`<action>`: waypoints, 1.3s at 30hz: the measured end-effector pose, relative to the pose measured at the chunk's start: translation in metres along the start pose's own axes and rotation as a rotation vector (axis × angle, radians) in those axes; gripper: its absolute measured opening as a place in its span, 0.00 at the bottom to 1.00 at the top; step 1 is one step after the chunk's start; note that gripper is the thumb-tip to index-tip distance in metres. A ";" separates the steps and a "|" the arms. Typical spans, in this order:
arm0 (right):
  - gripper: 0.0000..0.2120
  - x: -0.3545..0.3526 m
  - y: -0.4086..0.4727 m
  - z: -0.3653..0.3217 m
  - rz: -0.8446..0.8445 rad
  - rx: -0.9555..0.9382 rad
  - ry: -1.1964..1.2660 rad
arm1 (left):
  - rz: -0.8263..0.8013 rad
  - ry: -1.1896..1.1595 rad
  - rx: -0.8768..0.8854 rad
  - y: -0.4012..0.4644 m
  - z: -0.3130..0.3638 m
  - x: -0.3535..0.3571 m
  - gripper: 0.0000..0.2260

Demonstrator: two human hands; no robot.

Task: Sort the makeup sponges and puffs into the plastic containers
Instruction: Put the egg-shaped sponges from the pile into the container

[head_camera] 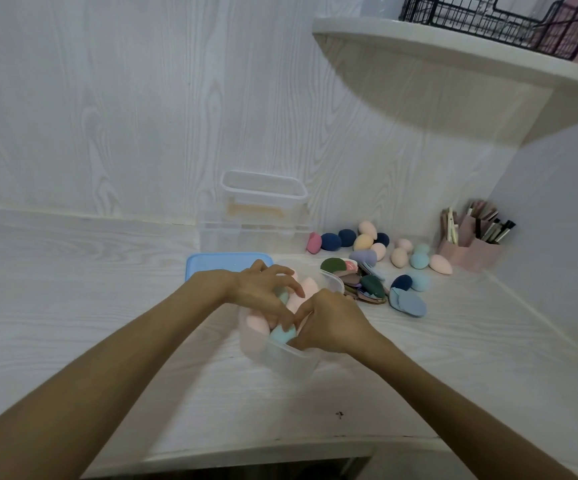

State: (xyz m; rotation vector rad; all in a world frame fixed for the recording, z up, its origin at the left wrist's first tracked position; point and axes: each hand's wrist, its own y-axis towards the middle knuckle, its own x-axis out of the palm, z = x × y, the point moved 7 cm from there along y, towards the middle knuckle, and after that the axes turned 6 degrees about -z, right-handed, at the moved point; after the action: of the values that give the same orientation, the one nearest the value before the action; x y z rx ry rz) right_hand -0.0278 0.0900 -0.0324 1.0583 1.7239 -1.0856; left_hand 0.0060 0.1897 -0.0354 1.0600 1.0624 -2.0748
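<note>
The fingers of the left hand (266, 289) were bent and reaching down into the clear tub (282, 358), pressing on the soft sponges inside, though it was hard to tell if they were holding one. The right hand (329, 323) was curled at the tub's right edge, with its fingers down among the sponges too; what it held was hidden. Inside the tub sat a pink sponge (258, 323) and a teal sponge (282, 335), packed close together. Just behind the tub lay a blue lid (211, 265). To the right was a pile of flat puffs (356, 280) in a small dish, and more egg-shaped sponges (398, 256) lay loose near the wall. Two empty clear boxes (263, 209) stood stacked at the back, and a pink brush holder (471, 245) stood in the corner. The tub looked quite full, so pushing hard could make a squishy sponge pop back out and roll off the table (107, 306). The light tub could also tip if both hands pressed on one side
</note>
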 end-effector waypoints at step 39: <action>0.15 -0.118 0.056 0.188 0.068 0.390 0.045 | -0.027 0.027 -0.044 0.005 -0.004 0.003 0.34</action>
State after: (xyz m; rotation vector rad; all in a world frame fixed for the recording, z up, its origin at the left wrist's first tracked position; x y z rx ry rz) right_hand 0.0982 -0.0967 0.0084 1.3784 1.5314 -1.3979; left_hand 0.0098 0.1901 -0.0412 1.0604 1.1365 -2.0533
